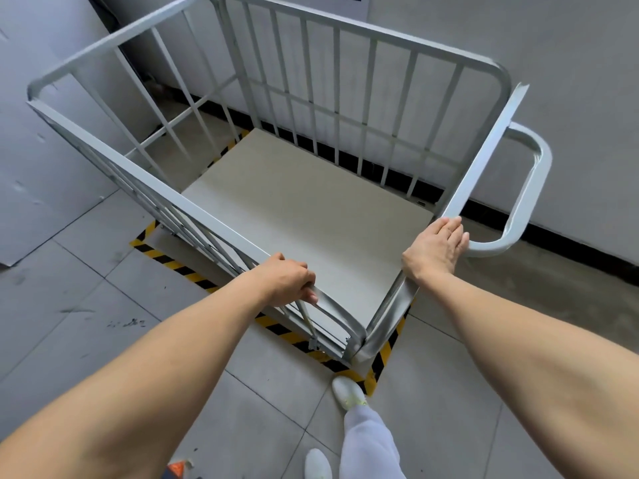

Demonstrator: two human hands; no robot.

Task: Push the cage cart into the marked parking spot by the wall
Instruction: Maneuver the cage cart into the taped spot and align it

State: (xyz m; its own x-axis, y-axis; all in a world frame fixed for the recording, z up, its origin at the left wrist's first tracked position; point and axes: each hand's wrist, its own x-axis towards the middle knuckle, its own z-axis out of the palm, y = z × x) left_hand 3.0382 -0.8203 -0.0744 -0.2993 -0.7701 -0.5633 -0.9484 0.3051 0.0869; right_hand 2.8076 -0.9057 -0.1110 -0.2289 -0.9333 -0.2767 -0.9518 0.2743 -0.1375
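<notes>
Left hand (288,280) curls round the cage cart's (311,209) top rail; right hand (436,248) lies flat on the adjoining rail; cart stands within yellow-black floor tape (276,328) beside the wall (518,46).

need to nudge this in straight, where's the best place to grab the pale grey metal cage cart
Judging by its shape, grip the pale grey metal cage cart by the looped tube handle at its right end, from the open floor there. It stands clear of the bars. The left hand grips the top rail; the right hand rests flat on the end rail.
</notes>
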